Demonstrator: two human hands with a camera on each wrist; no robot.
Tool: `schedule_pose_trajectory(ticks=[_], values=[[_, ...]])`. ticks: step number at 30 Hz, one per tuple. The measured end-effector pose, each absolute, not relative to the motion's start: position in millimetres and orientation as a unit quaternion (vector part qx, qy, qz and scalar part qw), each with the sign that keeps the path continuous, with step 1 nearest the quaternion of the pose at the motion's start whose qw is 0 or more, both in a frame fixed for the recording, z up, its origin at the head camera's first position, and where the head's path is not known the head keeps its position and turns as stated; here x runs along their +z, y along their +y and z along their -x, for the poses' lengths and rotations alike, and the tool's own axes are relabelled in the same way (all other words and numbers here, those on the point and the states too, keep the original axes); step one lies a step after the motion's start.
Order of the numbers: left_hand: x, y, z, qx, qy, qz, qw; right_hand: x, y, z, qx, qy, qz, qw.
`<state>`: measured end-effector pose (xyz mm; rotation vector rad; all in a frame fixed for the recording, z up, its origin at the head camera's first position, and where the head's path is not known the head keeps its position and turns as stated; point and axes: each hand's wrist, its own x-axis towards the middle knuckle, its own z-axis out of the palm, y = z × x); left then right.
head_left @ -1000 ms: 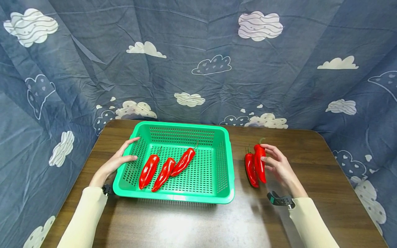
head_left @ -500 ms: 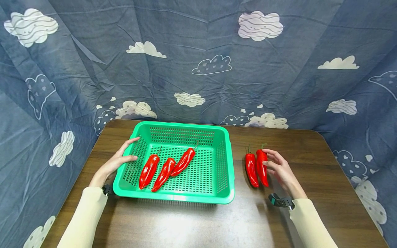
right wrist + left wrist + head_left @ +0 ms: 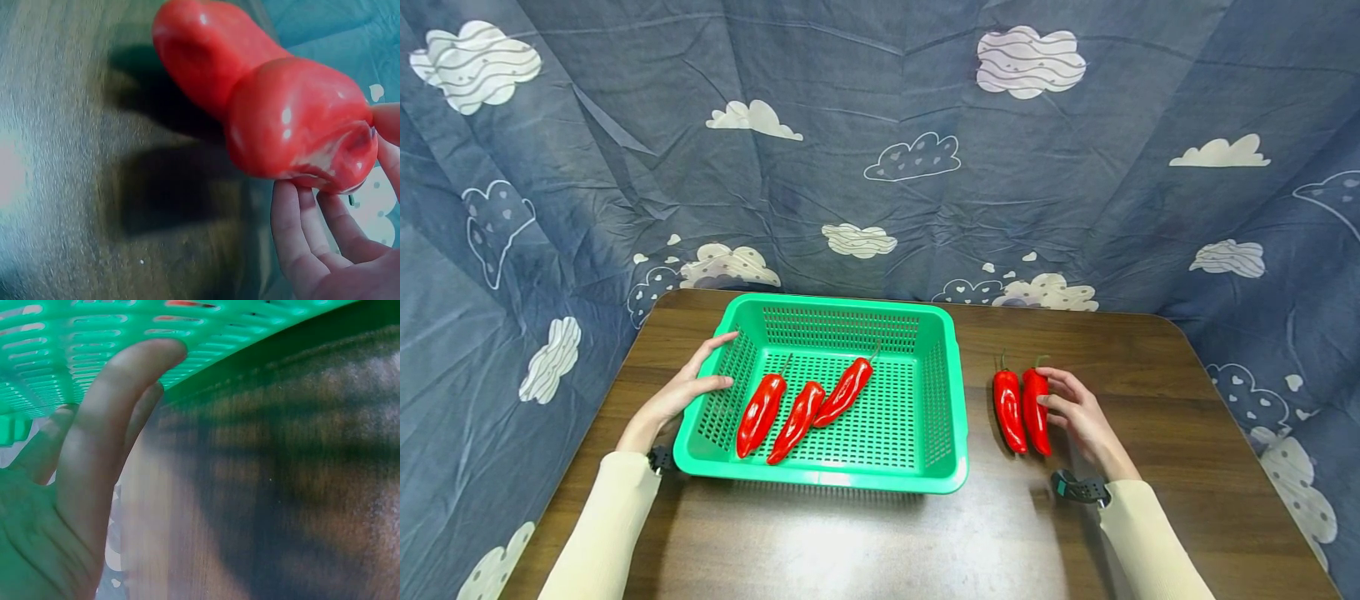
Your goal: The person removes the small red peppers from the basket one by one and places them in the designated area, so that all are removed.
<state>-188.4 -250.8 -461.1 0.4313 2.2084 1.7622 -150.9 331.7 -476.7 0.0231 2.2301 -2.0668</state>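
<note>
My right hand (image 3: 1081,417) pinches a long red chili pepper (image 3: 1036,412) with a green stem, right of the basket; in the right wrist view the thumb and fingers press on opposite sides of the pepper (image 3: 294,125). Just left of it lies a second red chili pepper (image 3: 1009,412) on the table. My left hand (image 3: 673,396) grips the left rim of a green perforated plastic basket (image 3: 820,477), thumb and a finger over the edge; in the left wrist view other fingers (image 3: 94,437) lie under the basket wall.
Inside the basket lie three more red peppers, at the left (image 3: 761,417), middle (image 3: 796,423) and right (image 3: 844,392). Everything stands on a brown wooden table (image 3: 820,550). A dark blue cloth (image 3: 910,225) with white clouds hangs behind it.
My right hand has lowered the pinched pepper and shifted it slightly right and nearer me, so it now stands a little apart from the other pepper. My left hand and the basket have not moved.
</note>
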Motion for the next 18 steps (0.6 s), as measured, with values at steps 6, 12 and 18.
schedule_pose_trajectory(ticks=[6, 12, 18], values=[[-462.1, -250.9, 187.7, 0.611, 0.764, -0.146, 0.143, -479.2, 333.0, 153.5, -0.637, 0.768, -0.032, 0.063], [-463.2, -251.4, 189.7, 0.607, 0.768, -0.152, 0.137, -478.8, 331.5, 155.6, -0.611, 0.787, -0.047, 0.077], [-463.4, -252.1, 190.7, 0.603, 0.771, -0.155, 0.134, -479.3, 331.0, 156.7, -0.597, 0.798, -0.037, 0.078]])
